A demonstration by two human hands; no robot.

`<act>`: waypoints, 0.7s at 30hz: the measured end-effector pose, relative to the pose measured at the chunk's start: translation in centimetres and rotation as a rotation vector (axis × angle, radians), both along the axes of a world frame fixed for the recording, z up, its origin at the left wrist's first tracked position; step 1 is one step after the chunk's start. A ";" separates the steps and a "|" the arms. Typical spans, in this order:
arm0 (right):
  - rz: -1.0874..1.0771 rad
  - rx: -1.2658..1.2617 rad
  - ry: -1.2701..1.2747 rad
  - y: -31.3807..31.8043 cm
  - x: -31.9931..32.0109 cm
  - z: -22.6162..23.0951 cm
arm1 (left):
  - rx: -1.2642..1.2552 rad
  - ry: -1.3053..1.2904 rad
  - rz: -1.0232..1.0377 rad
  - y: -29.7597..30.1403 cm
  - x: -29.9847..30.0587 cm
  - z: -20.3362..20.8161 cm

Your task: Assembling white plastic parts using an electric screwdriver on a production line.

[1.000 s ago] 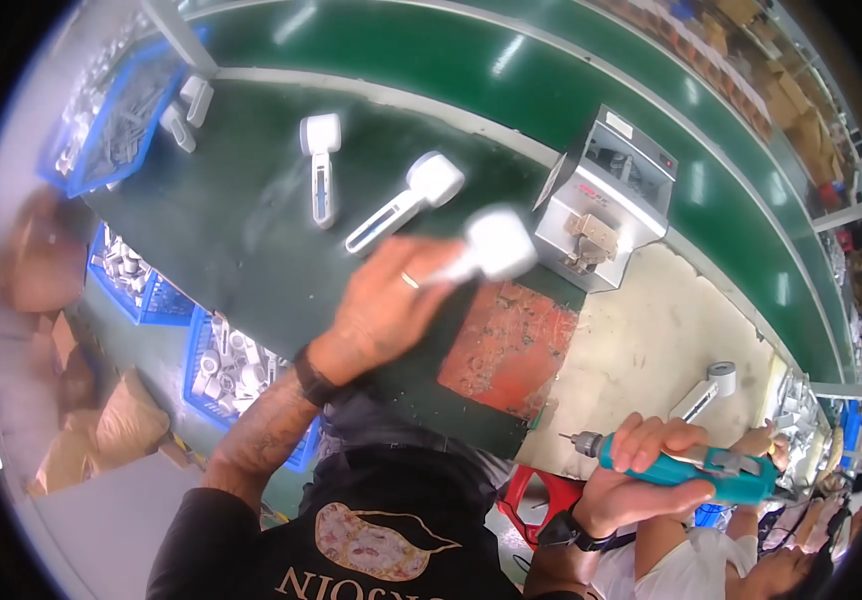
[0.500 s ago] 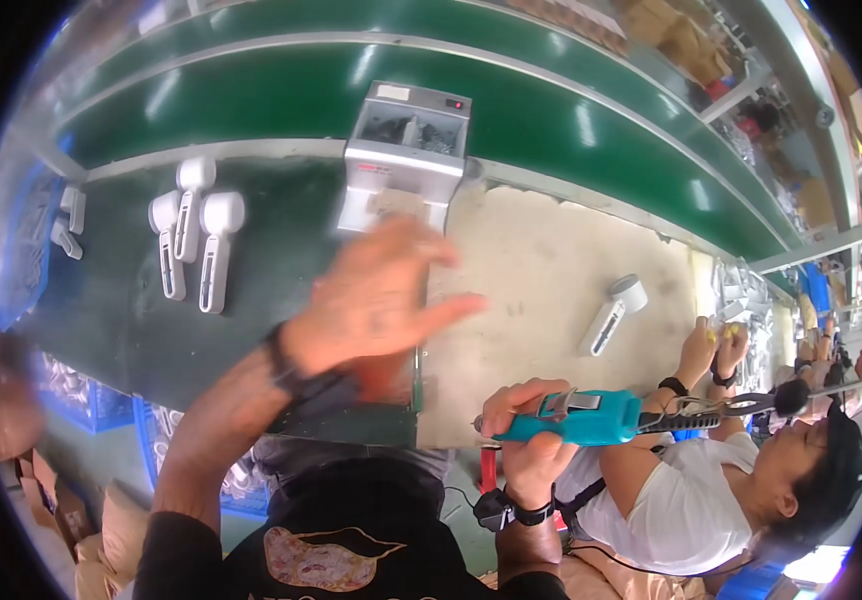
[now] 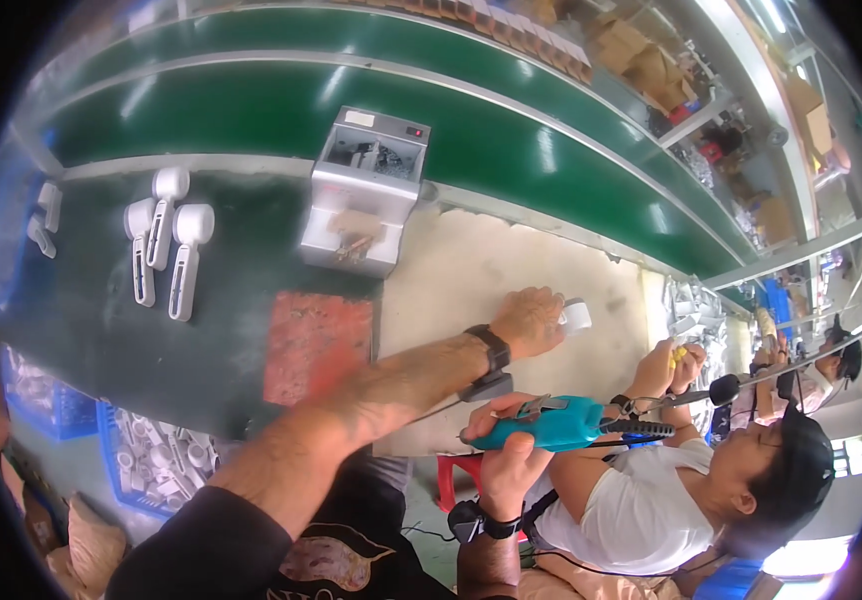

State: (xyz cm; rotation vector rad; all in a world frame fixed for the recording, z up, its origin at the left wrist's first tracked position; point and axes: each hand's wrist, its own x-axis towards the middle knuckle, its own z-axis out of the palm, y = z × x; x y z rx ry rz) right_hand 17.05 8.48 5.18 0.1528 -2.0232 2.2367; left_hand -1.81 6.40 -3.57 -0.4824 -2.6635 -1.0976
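My left hand (image 3: 528, 322) reaches across the beige mat, its fingers curled round a white shower head (image 3: 577, 317). Only the rounded end shows; the handle is hidden behind the hand. In my right hand (image 3: 513, 470) is a teal electric screwdriver (image 3: 563, 424), held level near the front edge of the table, tip towards the left. Its cable runs off to the right. Three more white shower heads (image 3: 187, 262) with long slotted handles lie close together on the dark green mat at the left.
A grey screw feeder (image 3: 361, 190) stands at the table's back. A reddish pad (image 3: 316, 345) lies in front of it. Blue crates (image 3: 131, 470) of white parts sit at lower left. A co-worker (image 3: 671, 500) works at right beside clear-wrapped parts (image 3: 696, 310).
My left hand has moved right from in front of the screw feeder to the shower head on the beige mat and closed round it. My right hand keeps hold of the screwdriver.
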 end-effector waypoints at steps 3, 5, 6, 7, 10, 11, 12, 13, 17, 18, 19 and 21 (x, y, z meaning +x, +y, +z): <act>-0.018 0.042 0.040 0.8 -0.7 -1.3 | 0.064 0.034 -0.082 -5.8 2.3 2.4; -0.051 0.110 0.087 0.7 -1.5 -1.7 | 0.211 0.265 -0.134 -9.9 4.7 3.2; -0.039 0.102 0.096 0.4 -2.0 -2.2 | 0.196 0.246 -0.115 -12.3 6.2 4.1; -0.020 0.091 0.072 0.3 -2.5 -2.6 | 0.170 0.253 -0.146 -14.4 7.8 5.1; 0.012 0.092 0.070 -1.3 -3.5 -3.3 | 0.089 0.200 -0.110 -19.9 12.3 6.0; 0.036 0.035 0.043 -2.1 -3.7 -2.9 | 0.043 0.173 -0.075 -21.4 13.5 6.1; 0.055 -0.018 0.016 -2.9 -3.7 -2.4 | -0.016 0.163 -0.060 -22.9 14.6 6.1; 0.075 -0.011 0.004 -3.6 -3.4 -1.7 | -0.010 0.152 -0.039 -24.1 15.4 5.5; 0.118 -0.056 0.092 -8.0 -3.1 0.6 | -0.020 0.311 -0.081 -26.8 16.6 3.1; 0.129 -0.118 0.120 -9.0 -3.2 0.7 | -0.007 0.312 -0.066 -26.7 17.0 3.4; 0.143 -0.184 0.152 -9.9 -3.6 0.9 | 0.002 0.317 -0.050 -26.9 17.2 3.7; 0.175 -0.203 0.188 -11.5 -4.7 0.2 | 0.019 0.319 -0.022 -27.0 17.8 3.3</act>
